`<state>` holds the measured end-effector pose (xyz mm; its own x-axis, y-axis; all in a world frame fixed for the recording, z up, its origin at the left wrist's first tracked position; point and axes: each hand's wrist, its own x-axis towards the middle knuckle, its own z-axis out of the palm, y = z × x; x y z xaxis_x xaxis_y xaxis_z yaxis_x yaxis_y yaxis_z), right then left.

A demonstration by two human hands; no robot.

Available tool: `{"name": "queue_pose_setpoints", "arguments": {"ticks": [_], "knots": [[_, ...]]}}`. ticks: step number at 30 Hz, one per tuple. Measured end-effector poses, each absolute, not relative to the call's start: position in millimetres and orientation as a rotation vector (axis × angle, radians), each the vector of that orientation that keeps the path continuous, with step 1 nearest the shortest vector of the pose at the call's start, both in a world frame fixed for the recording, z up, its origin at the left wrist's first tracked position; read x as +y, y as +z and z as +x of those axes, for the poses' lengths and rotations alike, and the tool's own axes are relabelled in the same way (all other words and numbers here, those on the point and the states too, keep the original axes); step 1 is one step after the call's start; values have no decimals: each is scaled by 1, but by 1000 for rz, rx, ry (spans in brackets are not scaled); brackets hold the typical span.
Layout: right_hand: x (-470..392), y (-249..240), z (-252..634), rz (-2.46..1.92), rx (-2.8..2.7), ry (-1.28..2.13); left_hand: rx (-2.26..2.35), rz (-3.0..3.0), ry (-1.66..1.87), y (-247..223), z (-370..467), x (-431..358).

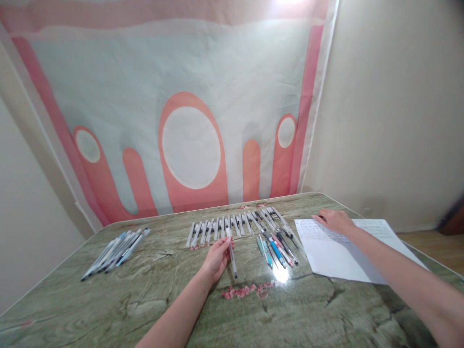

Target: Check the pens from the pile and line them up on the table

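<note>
Near the middle of the table, my left hand [218, 257] pinches a clear pen [233, 261], its dark tip pointing toward me. Just beyond it lies a row of clear pens with black parts [213, 229], set side by side. My right hand [335, 221] is over the top of a white sheet of paper [340, 258] with lines of handwriting. Its fingers are closed, and a small dark bit shows at the fingertips, too small to name. Between my hands lies a group of mixed pens [277, 249], blue, teal, pink and black.
At the left of the table [145, 299] lies a bundle of grey, white and blue pens [116, 252]. A printed cloth [235, 87] with pink shapes hangs behind the far edge. Light glares off the tabletop below the mixed pens.
</note>
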<state>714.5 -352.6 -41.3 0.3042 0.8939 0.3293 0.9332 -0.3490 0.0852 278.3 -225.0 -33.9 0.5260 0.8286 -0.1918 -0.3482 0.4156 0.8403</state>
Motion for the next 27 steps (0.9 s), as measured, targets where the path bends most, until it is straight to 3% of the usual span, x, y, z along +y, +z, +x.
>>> {"name": "queue_pose_setpoints", "arguments": {"ticks": [11,18,27], "knots": [[-335,-51,691,-2311,-1640,-579,653,835,808,-33,278,-226],[-338,-45,661,-2221,-1438,-167,655,845,809,-34,278,-226],[-348,-31,624,-2011,-1508,48,691,846,808,-30,279,-226]]}}
